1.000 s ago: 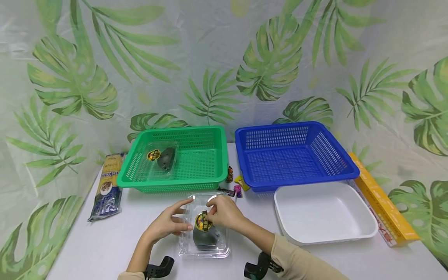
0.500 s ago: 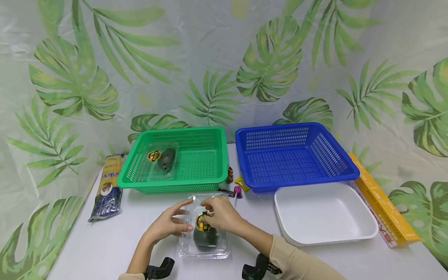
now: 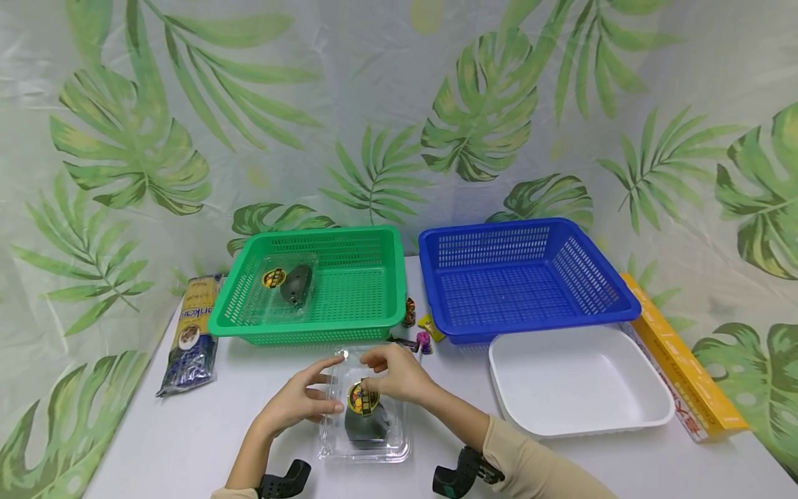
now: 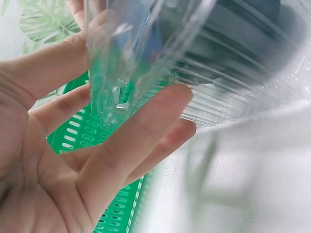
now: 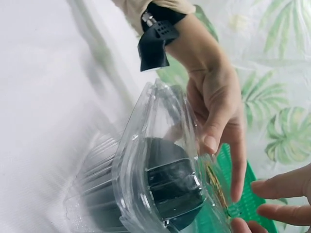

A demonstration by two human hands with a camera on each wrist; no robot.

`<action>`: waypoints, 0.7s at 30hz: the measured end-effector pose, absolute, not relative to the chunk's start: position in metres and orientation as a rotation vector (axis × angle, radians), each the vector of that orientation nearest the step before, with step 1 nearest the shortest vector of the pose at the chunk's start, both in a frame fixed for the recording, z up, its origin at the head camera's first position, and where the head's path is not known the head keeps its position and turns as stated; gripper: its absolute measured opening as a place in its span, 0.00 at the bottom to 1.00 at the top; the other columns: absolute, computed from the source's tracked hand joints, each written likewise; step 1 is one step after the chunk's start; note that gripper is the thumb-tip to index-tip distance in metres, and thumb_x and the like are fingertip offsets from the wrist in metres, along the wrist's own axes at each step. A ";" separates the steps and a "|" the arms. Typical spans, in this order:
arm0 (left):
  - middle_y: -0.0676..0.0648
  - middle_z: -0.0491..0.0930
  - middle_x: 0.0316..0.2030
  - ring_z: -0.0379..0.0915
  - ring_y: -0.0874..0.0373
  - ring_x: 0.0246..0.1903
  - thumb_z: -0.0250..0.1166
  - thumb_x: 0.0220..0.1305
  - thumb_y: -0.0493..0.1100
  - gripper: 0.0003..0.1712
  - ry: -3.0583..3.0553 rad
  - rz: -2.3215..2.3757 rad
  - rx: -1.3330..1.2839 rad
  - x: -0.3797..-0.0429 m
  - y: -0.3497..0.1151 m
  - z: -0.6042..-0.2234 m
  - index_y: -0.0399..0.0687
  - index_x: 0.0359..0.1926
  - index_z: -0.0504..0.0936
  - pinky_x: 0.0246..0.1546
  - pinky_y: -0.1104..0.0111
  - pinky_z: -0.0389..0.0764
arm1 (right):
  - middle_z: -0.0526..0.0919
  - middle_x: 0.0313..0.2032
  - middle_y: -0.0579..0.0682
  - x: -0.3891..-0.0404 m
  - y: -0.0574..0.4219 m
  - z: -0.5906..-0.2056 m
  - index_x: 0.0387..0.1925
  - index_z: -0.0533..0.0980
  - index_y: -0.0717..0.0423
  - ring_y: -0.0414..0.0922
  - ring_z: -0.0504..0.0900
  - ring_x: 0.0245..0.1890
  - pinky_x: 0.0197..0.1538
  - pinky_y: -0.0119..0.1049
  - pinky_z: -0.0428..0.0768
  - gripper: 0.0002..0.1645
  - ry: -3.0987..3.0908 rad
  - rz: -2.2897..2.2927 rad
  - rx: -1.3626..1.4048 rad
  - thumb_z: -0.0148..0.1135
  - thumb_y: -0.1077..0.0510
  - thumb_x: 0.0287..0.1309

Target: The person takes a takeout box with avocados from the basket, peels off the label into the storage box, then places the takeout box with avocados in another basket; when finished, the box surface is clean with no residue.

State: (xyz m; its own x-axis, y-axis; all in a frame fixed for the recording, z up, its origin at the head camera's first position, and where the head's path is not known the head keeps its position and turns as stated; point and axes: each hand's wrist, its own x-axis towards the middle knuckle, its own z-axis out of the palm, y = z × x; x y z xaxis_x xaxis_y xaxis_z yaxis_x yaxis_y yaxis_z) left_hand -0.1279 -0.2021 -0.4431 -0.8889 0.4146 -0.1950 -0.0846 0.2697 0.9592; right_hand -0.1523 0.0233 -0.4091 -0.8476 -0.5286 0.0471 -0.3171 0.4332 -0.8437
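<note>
A clear plastic clamshell box (image 3: 395,443) lies on the table in the head view. It holds a dark rounded object (image 3: 366,430). On its lid is a round yellow-and-black sticker (image 3: 363,399) with a dark band. My left hand (image 3: 296,400) grips the box's left edge, thumb over the lid and fingers along the side. My right hand (image 3: 395,374) is over the lid's upper part, its thumb at the sticker's top edge. In the right wrist view, the right hand's fingers (image 5: 277,187) reach close to the lid, fairly straight and apart.
Behind stands a green basket (image 3: 312,330) holding a similar stickered box (image 3: 296,284). A blue basket (image 3: 530,321), white tray (image 3: 580,381) and long orange box (image 3: 686,360) are to the right. Wrapped candies (image 3: 424,341) lie between the baskets; a noodle packet (image 3: 190,333) is at left.
My right hand has shifted slightly over the lid, its thumb moving up from over the sticker to the top edge. The left hand and the box have stayed in place.
</note>
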 end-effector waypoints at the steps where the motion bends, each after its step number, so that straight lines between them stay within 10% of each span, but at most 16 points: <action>1: 0.19 0.58 0.58 0.78 0.45 0.42 0.71 0.53 0.38 0.47 2.135 1.655 0.297 -0.128 -0.202 -0.443 0.44 0.71 0.57 0.28 0.58 0.82 | 0.82 0.44 0.62 -0.152 0.023 -0.410 0.44 0.78 0.71 0.58 0.81 0.42 0.47 0.51 0.79 0.21 2.466 -1.380 -0.730 0.68 0.66 0.46; 11: 0.19 0.60 0.58 0.79 0.49 0.38 0.72 0.52 0.39 0.48 2.137 1.649 0.295 -0.128 -0.201 -0.444 0.45 0.71 0.58 0.27 0.59 0.82 | 0.83 0.31 0.58 -0.148 0.021 -0.412 0.40 0.80 0.70 0.44 0.80 0.28 0.33 0.30 0.78 0.18 2.713 -1.165 -0.793 0.71 0.67 0.44; 21: 0.19 0.61 0.57 0.78 0.45 0.41 0.73 0.51 0.39 0.48 2.166 1.632 0.290 -0.128 -0.201 -0.445 0.44 0.70 0.59 0.27 0.58 0.82 | 0.85 0.32 0.61 -0.147 0.026 -0.406 0.44 0.78 0.73 0.48 0.84 0.30 0.30 0.31 0.81 0.23 2.608 -1.208 -0.766 0.70 0.67 0.43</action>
